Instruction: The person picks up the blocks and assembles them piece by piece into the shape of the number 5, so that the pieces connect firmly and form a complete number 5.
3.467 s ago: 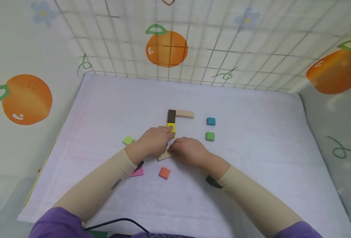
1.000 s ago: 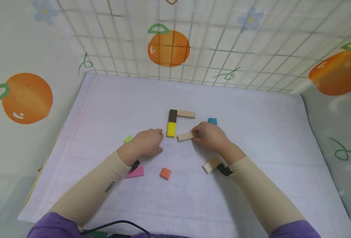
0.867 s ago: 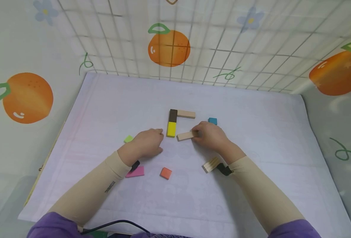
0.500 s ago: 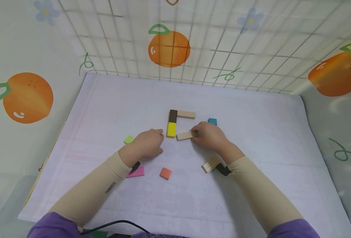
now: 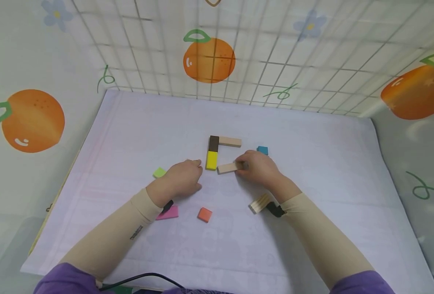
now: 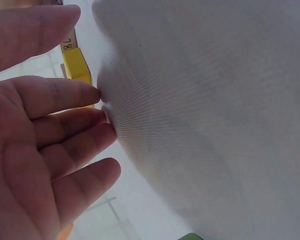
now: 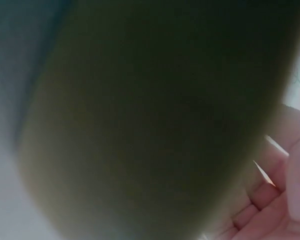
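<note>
The right hand [image 5: 259,168] pinches one end of a wooden block [image 5: 227,168] lying on the bench [image 5: 312,143], just beside the yellow block [image 5: 211,160]. The left hand [image 5: 181,178] rests flat, fingers loose. Only the left wrist view shows its fingers [image 6: 65,95] right by that yellow block [image 6: 76,67].

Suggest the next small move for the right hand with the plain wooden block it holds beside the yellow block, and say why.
Probably nudge the plain wooden block left until its end meets the yellow block. The right hand pinches its right end, the block lies slightly tilted with a narrow gap, and the upper wooden block already butts squarely against the brown block.
</note>
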